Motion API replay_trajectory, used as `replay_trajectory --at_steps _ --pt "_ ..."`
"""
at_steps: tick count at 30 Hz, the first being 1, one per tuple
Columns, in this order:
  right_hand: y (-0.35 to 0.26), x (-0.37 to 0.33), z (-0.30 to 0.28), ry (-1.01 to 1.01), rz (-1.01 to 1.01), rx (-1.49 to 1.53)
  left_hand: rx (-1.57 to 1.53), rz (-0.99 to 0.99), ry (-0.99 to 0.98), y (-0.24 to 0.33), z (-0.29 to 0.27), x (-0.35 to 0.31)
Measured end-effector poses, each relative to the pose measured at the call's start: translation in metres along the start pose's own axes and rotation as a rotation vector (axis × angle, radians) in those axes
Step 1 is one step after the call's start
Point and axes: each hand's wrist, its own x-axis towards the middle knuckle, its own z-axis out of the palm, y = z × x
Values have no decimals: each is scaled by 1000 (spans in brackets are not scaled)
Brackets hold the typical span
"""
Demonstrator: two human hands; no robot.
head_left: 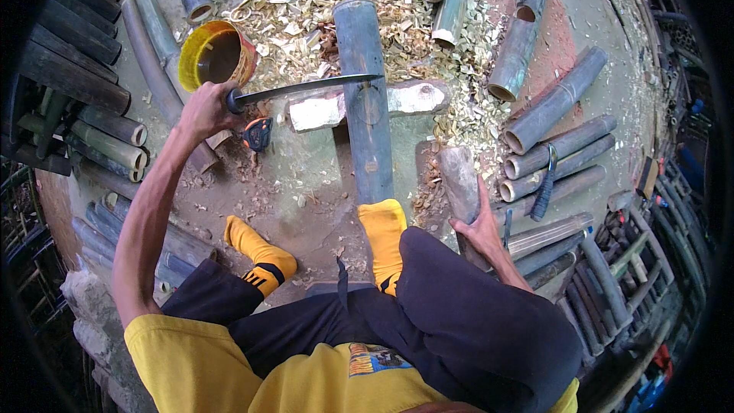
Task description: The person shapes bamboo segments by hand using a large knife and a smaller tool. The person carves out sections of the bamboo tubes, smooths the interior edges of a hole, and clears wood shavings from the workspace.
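My left hand (pixel 208 112) is closed round the handle of a machete (pixel 306 86). Its long dark blade reaches rightward and its tip rests on or just over a thick grey-green bamboo pole (pixel 368 145). The pole lies lengthwise before me across a pale wooden block (pixel 317 112), and my yellow-socked foot (pixel 382 233) is against its near end. To the right of the pole, my right hand (pixel 485 228) grips a rough, thick wooden billet (pixel 459 180) near its lower part; the billet stands tilted beside my raised knee.
A yellow bucket (pixel 195 50) holding dark liquid stands at the far left, with an orange and black tape measure (pixel 258 134) near it. Wood shavings (pixel 287 0) cover the floor beyond. Cut bamboo lengths (pixel 558 99) lie on both sides; another knife handle (pixel 544 195) rests at right.
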Motion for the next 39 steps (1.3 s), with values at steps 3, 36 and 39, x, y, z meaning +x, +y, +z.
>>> replay_trajectory --at_steps 3,36,39 --pt "-12 3 -6 13 -65 -19 117 -8 -26 2 -2 4" --pt "-260 143 -45 -128 -826 -320 104 -26 -155 -4 7 15" --pt "-316 115 -66 15 -972 200 66 -20 -172 -4 9 10"
